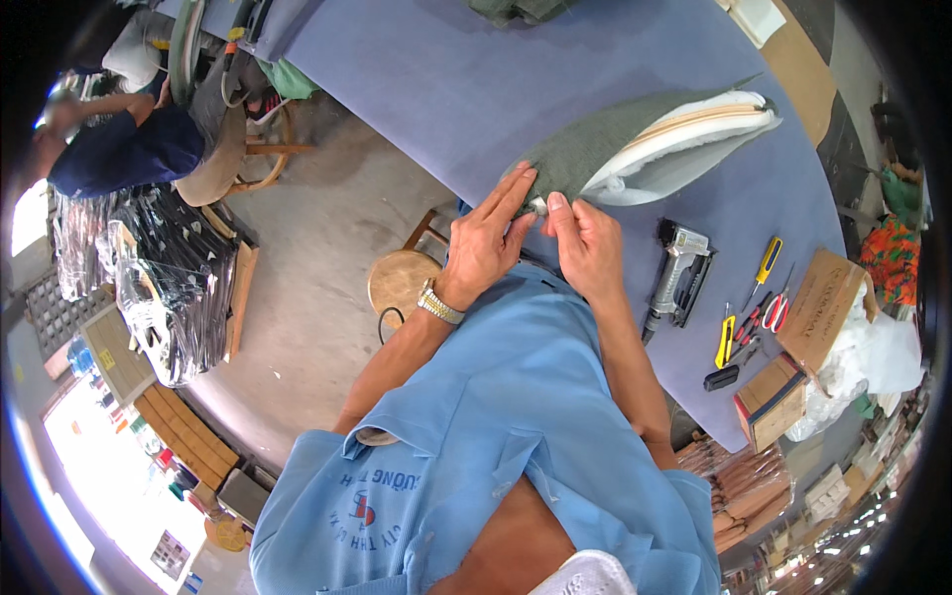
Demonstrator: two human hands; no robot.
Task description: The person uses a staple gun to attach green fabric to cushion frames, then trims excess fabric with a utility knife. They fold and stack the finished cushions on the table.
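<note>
A curved padded panel (684,134) lies on the table, dark grey-green fabric over one face. Along its open side show white padding, layered wood edges and a pale, thin lining. My left hand (486,233) grips the near end, its fingers stretched along the fabric and its thumb at the edge. Close beside it, my right hand (589,248) is closed, thumb and bent fingers pinching the fabric edge at the same end. A small white bit shows between the hands. To the right of my right hand rests a silver and black staple gun (681,273).
On the blue-grey table (397,74) lie a yellow screwdriver (768,258), red-handled scissors (777,313), a yellow utility knife (726,339) and a black brush (722,378). A cardboard box (821,307) stands at the right edge. A wooden stool (404,281) and a co-worker (129,149) are left.
</note>
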